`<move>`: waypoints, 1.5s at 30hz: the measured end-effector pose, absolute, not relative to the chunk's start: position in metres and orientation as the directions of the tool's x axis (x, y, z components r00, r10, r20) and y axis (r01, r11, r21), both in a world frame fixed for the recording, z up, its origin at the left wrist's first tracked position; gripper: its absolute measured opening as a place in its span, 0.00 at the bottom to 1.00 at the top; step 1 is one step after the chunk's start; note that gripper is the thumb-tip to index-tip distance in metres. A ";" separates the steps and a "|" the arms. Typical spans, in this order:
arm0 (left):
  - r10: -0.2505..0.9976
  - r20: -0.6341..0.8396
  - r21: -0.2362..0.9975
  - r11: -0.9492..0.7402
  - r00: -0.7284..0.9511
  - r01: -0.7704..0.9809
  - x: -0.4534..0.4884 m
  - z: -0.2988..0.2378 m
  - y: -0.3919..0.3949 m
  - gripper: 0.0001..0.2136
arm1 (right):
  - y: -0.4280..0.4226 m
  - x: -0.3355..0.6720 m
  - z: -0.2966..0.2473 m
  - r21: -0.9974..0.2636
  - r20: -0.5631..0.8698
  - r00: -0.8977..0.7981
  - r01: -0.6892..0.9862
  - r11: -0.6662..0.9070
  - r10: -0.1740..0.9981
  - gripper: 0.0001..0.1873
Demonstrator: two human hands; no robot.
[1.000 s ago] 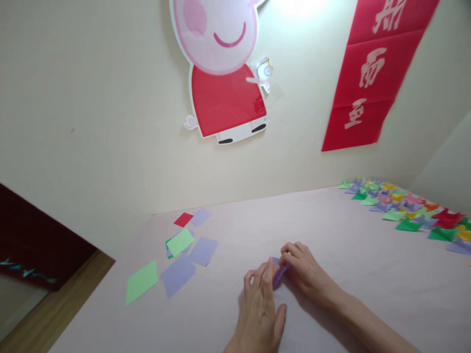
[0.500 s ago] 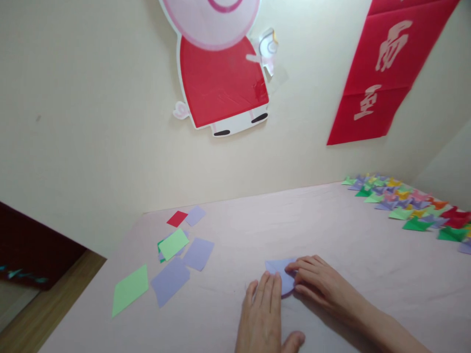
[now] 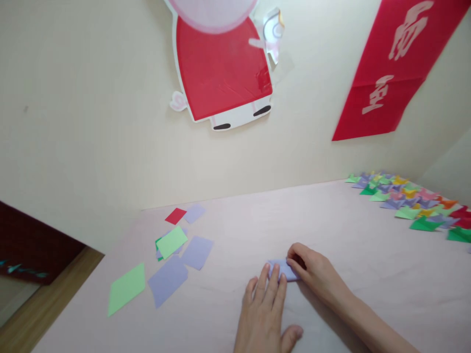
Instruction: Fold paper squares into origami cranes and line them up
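Note:
A folded sheet of light purple paper [image 3: 286, 270] lies on the pink cloth in front of me, now a narrow shape. My left hand [image 3: 262, 306] rests palm down with its fingers spread, the fingertips on the paper's left part and the thumb out to the side. At the paper's right end, my right hand [image 3: 311, 268] has its fingers curled in and closed on the edge. Its fingertips and the left hand's fingers cover parts of the paper.
Loose paper sheets lie to the left: light green [image 3: 127, 289], purple [image 3: 168, 281] and red [image 3: 175, 215] among them. Rows of small folded paper figures [image 3: 408, 196] stand at the right back. Behind the cloth-covered surface [image 3: 235, 230] rises a wall with a red banner [image 3: 382, 73].
The purple paper has gone from a wider shape with a rounded, raised near edge to a narrower, flatter one. My right hand's fingers have curled into a pinch; my left fingers have spread.

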State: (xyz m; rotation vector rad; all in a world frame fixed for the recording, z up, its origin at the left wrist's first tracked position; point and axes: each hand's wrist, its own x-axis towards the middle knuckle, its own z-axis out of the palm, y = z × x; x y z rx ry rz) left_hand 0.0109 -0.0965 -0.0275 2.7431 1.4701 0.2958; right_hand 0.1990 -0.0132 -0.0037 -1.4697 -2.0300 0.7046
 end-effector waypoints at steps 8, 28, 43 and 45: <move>0.844 0.103 0.130 -0.536 0.526 0.834 0.016 -0.027 -0.090 0.40 | -0.015 0.202 -0.001 -0.741 0.134 -0.307 0.601 0.301 0.942 0.07; 0.849 0.082 0.204 -0.527 0.522 0.825 0.027 -0.028 -0.093 0.39 | -0.008 0.194 -0.004 -0.704 0.096 -0.263 0.664 0.252 0.960 0.06; 0.866 -0.033 0.269 -0.472 0.498 0.839 0.030 -0.020 -0.092 0.36 | -0.006 0.192 -0.009 -0.615 0.141 -0.270 0.730 0.298 0.953 0.08; 0.870 -0.016 0.274 -0.470 0.493 0.839 0.030 -0.020 -0.093 0.35 | -0.006 0.192 -0.010 -0.610 0.145 -0.271 0.733 0.302 0.952 0.08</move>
